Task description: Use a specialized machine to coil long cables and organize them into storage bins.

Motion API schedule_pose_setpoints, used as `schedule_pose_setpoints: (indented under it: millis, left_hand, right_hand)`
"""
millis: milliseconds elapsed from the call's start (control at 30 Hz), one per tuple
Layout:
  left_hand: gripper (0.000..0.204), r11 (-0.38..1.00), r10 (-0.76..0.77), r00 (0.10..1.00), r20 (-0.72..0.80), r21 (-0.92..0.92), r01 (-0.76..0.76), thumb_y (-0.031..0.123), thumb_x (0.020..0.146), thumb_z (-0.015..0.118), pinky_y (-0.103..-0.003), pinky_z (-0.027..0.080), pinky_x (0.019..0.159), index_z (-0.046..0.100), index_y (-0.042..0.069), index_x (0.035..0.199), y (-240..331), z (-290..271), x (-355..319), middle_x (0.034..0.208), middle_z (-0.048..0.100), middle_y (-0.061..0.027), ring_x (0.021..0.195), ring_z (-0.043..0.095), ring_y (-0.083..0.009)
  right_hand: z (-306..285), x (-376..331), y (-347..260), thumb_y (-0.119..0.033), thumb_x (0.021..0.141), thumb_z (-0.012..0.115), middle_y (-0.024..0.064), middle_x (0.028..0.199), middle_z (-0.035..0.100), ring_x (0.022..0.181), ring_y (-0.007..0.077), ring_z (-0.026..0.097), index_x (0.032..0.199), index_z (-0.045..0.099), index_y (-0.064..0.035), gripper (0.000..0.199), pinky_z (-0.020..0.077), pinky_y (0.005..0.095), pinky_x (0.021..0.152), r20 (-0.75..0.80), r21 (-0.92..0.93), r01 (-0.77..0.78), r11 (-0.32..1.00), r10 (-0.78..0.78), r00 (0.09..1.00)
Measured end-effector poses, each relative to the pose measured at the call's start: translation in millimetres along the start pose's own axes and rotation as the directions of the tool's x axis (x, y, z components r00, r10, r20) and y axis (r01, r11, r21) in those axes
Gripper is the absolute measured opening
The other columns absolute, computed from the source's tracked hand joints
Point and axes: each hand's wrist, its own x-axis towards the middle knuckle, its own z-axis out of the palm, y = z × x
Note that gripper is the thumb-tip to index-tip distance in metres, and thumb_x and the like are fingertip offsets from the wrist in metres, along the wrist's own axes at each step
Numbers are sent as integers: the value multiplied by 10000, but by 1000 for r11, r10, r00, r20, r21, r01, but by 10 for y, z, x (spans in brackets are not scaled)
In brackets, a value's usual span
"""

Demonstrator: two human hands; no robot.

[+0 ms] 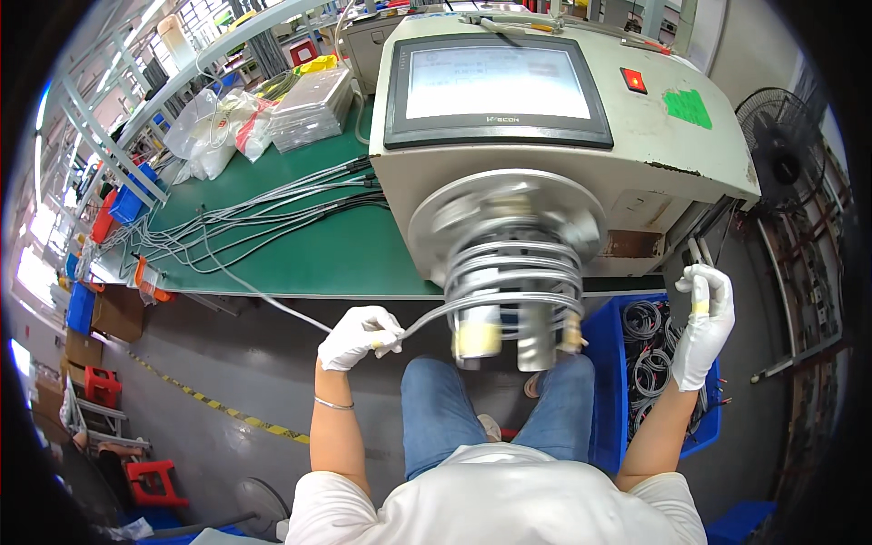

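Observation:
My left hand (359,336), in a white glove, pinches a grey cable (272,304) that runs from the green bench to the spinning winding head (509,263) of a beige machine (563,136). The cable is coiled in several turns around the head's posts, which are blurred by motion. My right hand (704,327), also gloved, is raised at the machine's right side, fingers touching a small lever or switch (698,252) there.
Loose grey and black cables (263,218) lie across the green bench (318,254). A blue bin (636,363) of coiled cables stands under the machine on the right. Plastic bags (218,127) sit at the bench's far end. A fan (786,145) stands at the right.

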Motion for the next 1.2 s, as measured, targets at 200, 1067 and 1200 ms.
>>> schedule_pose_setpoints:
  millis: [200,1067,1200]
  left_hand:
    - [135,997,79,997,11,-24,-79,6,683,696,-253,440,474,628,-10,799,177,134,-33,728,608,-153,573,579,-190]
    - [846,668,293,942,-162,740,-80,145,632,774,-267,471,731,375,33,1369,1111,1333,-77,848,531,-95,733,545,-184]
    - [509,668,509,837,-199,704,-239,107,664,735,-340,485,751,538,28,1126,955,1393,143,915,541,-127,800,569,-280]
  right_hand:
    - [-27,-10,20,-100,933,545,50,911,599,762,107,556,924,594,-1,111,438,246,789,22,2,-5,1000,5,1000]
    - [659,-10,-495,-349,618,832,198,1275,453,1156,364,492,1360,394,-37,916,398,397,990,692,64,448,892,-363,624]
    - [807,-90,-479,-314,587,844,168,1220,458,1118,309,499,1383,364,-45,967,389,382,988,589,194,330,924,-379,714]
